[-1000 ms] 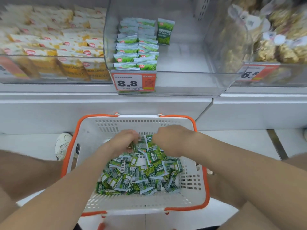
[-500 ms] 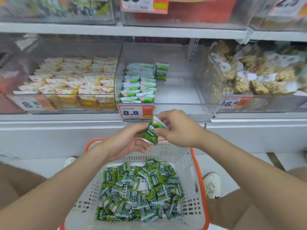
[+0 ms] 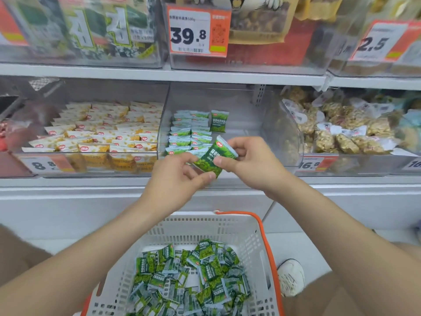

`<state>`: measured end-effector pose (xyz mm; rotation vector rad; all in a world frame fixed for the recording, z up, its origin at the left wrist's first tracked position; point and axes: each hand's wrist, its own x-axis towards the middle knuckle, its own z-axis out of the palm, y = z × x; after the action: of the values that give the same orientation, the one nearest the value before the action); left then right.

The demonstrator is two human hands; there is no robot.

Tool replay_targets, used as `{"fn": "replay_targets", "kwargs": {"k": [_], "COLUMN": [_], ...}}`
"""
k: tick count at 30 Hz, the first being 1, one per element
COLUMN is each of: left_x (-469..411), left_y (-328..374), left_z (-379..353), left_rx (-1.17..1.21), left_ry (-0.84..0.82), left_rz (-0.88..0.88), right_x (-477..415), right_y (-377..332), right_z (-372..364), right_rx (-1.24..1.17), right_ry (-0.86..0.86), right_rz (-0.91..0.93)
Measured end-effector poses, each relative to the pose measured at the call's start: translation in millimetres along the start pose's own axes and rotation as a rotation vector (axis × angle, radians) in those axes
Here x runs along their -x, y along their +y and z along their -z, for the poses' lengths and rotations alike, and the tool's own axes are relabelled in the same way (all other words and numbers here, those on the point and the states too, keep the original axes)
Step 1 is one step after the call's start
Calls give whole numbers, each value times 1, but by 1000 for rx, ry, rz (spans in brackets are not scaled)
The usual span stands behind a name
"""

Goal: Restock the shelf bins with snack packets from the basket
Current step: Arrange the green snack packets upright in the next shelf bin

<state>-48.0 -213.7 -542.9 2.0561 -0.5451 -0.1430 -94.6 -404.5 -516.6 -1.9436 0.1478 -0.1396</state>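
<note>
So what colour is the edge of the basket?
Orange. The basket rim runs orange round white slotted walls, clearest in the head view.

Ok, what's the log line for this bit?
left hand + right hand: pinch green packet | middle bin: part-filled | basket: many packets

A basket [image 3: 239, 231] sits low in front of the shelving, with a heap of packets [image 3: 193, 277] in it. Above the basket, a left hand [image 3: 175, 179] and a right hand [image 3: 252, 163] grip the held packet [image 3: 210, 159] between them, just before the middle bin [image 3: 246, 124]. Inside that bin, rows of packets [image 3: 189, 133] fill its left side. The left bin [image 3: 95, 172] and right bin [image 3: 355, 167] flank it. An upper shelf [image 3: 136, 73] of bins runs above. A shoe [image 3: 290, 277] lies right of the basket.
</note>
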Motion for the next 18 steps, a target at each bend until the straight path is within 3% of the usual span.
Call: {"fn": "replay_targets", "kwargs": {"k": [3,7,13,18], "left_x": [-16,-50,-98,-126], "left_y": [7,5,-12,-2], "left_z": [11,20,40,50], "left_rx": [-374,-707,-931,-899], "left_ry": [197,165,-12,-78], "left_rz": [-177,-341,-334,-302], "right_x": [-25,-63,-136,-184], "right_y": [-7,0,32,44], "right_z": [5,12,22,26], "right_rx": [16,424,693,794], "right_ry": [143,304,160,87], "right_rz": [30,24,-161,-195]}}
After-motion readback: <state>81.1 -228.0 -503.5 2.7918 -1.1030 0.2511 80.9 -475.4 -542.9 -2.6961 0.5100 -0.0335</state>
